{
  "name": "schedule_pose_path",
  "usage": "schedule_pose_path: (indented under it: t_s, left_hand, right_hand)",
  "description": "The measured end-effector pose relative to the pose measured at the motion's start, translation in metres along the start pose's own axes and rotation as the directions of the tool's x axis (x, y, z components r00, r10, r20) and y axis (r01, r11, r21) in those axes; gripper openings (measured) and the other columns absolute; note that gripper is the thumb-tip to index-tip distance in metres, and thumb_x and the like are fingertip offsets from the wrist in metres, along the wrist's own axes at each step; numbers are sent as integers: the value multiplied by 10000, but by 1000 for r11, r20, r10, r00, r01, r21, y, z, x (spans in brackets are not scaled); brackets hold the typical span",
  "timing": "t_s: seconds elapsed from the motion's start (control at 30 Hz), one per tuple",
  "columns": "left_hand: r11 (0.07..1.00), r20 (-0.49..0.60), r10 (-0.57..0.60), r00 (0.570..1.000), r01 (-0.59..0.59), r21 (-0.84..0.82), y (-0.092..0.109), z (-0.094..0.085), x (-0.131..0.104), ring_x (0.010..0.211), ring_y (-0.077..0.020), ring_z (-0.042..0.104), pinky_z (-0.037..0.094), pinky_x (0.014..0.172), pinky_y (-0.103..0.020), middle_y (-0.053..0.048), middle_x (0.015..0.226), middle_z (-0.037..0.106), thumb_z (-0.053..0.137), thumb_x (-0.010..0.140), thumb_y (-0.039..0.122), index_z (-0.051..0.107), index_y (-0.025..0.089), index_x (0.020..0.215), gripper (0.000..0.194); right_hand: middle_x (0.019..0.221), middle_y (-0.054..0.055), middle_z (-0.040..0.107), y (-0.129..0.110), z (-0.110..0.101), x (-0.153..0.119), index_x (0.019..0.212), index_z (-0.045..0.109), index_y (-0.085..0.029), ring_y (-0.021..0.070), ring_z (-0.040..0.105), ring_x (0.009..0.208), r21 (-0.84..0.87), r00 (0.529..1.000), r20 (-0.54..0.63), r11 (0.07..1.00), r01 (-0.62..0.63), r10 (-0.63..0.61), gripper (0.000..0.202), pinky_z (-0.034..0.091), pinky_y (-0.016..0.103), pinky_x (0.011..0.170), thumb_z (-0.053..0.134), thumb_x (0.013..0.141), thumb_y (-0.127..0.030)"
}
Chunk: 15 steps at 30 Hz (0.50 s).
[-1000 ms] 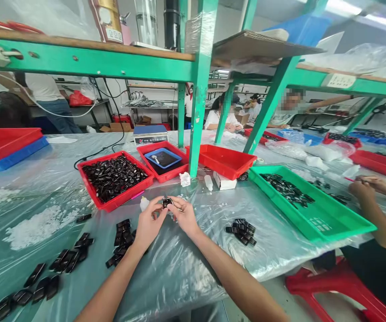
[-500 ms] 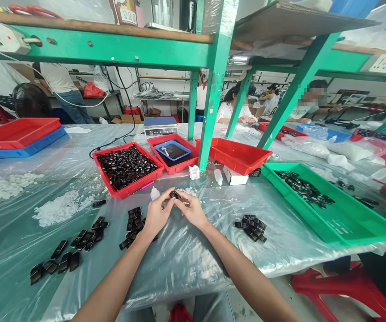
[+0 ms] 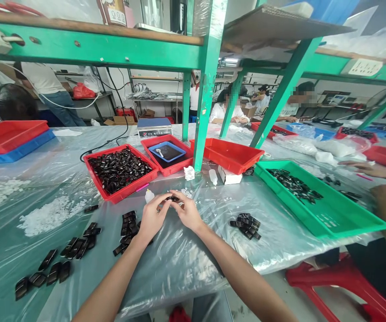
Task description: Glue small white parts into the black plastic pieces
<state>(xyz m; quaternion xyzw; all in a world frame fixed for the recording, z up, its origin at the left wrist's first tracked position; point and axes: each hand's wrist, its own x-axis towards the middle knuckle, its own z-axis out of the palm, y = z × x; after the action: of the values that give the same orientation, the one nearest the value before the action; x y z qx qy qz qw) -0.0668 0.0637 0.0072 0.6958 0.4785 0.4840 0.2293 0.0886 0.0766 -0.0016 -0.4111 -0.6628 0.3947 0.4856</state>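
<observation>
Fingers, two sets: those of our left hand (image 3: 154, 214) and right hand (image 3: 190, 215), closed at the tips on opposite ends of one piece.

Table (image 3: 193, 255), plastic-covered, beneath our forearms.

Green tray (image 3: 342, 219), to our right, part filled with dark pieces.

Red tray (image 3: 110, 198), beyond our left hand, heaped with dark pieces.

Left pile (image 3: 129, 223) of dark pieces, beside our left forearm; right pile (image 3: 246, 226), well apart from our right hand.

Squeeze bottle (image 3: 149, 196), whitish, just beside our left fingers.

Dark glossy piece (image 3: 172, 198), held between both hands above the table. We judge it light and stiff, slippery on its polished faces, perhaps liable to scratch or chip; best taken by its ends or edges, with fingertips only. Its detail is mostly hidden by our fingers.

Differences from half a second ago: our view has swung slightly rightward; the piece appears to lie flatter between our fingertips; both piles are unchanged. At far right, a co-worker's hand (image 3: 363, 169) now stretches over the table, near a pink stick (image 3: 364, 177).
</observation>
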Motion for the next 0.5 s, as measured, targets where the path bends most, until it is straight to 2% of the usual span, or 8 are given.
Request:
schedule_pose_path:
  t_s: [0.17, 0.27, 0.5]
  left_hand:
    - [997, -41, -50, 998, 47, -68, 2, 1, -2, 744, -176, 715, 586, 688, -288, -58, 1034, 761, 577, 924, 409, 720, 218, 1097, 295]
    - [994, -58, -66, 996, 60, -88, 2, 3, -3, 746, -185, 719, 594, 697, -298, -58, 1014, 761, 589, 913, 419, 721, 216, 1077, 292]
    - [999, -117, -16, 993, 10, -52, 7, 3, -3, 797, -181, 703, 578, 679, -283, -68, 1011, 732, 590, 911, 400, 717, 219, 1026, 250]
  right_hand:
    - [1244, 96, 688, 4, 2, -1, 1388, 572, -266, 192, 674, 921, 71, 999, 25, 997, -27, 25, 467, 529, 236, 558, 585, 923, -303]
    - [1243, 91, 685, 5, 3, -1, 1387, 575, -272, 182, 677, 897, 98, 999, 32, 995, -27, 24, 470, 521, 218, 518, 592, 919, -306]
    - [1211, 77, 692, 4, 1, 0, 1413, 554, -275, 189, 697, 916, 136, 998, 63, 990, -32, 23, 494, 555, 230, 538, 576, 921, -314]
